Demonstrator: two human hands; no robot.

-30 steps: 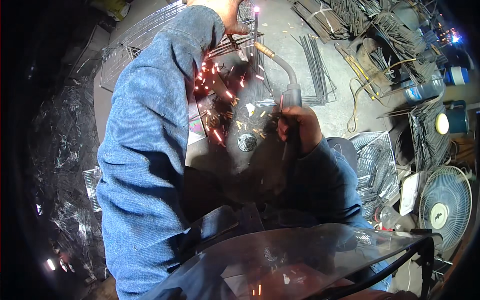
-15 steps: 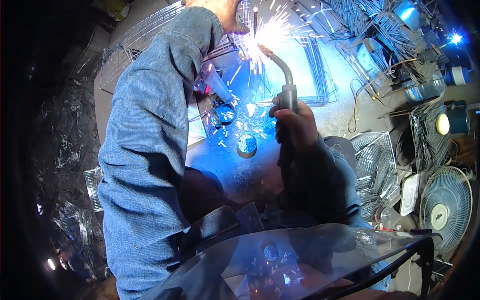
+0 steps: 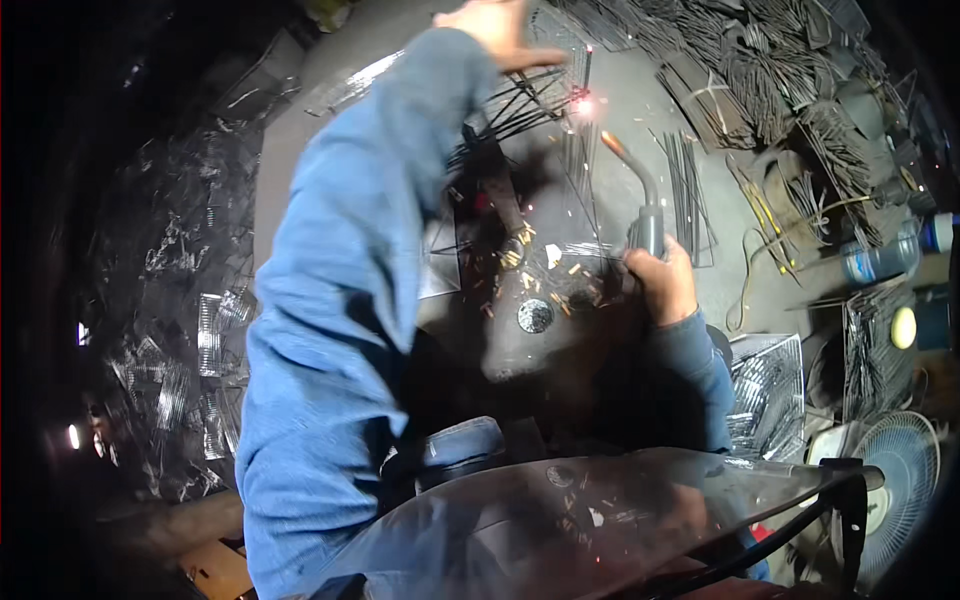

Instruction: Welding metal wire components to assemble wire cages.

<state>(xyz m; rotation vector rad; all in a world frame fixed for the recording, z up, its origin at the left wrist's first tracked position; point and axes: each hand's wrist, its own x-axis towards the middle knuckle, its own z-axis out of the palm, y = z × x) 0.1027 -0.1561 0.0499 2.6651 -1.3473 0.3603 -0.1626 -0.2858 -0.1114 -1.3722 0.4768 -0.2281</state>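
My right hand (image 3: 665, 280) is closed around the handle of a welding torch (image 3: 650, 228). The torch's bent neck ends in an orange-glowing nozzle, apart from the work. A small red-hot spot glows on a thin upright rod at the edge of a wire frame (image 3: 525, 105). My left hand (image 3: 497, 32), blurred and partly cut off by the top edge, grips this wire frame, its thumb stretched to the right. My left sleeve hides part of the frame. Beneath lies a grey worktable (image 3: 640, 90) with several thin loose rods (image 3: 685, 185) on it.
Short butts and a round can (image 3: 535, 316) lie nearer me. Bundled rods (image 3: 750, 90) fill the far right. At the right are a plastic bottle (image 3: 880, 262), a wire basket (image 3: 768, 390) and a fan (image 3: 900, 480). A transparent visor (image 3: 600, 510) crosses the lower view.
The bright arc and its spray of sparks have gone out, leaving a red glow. My right hand has drawn the torch back to the right. The wire frame looks turned under my left hand.
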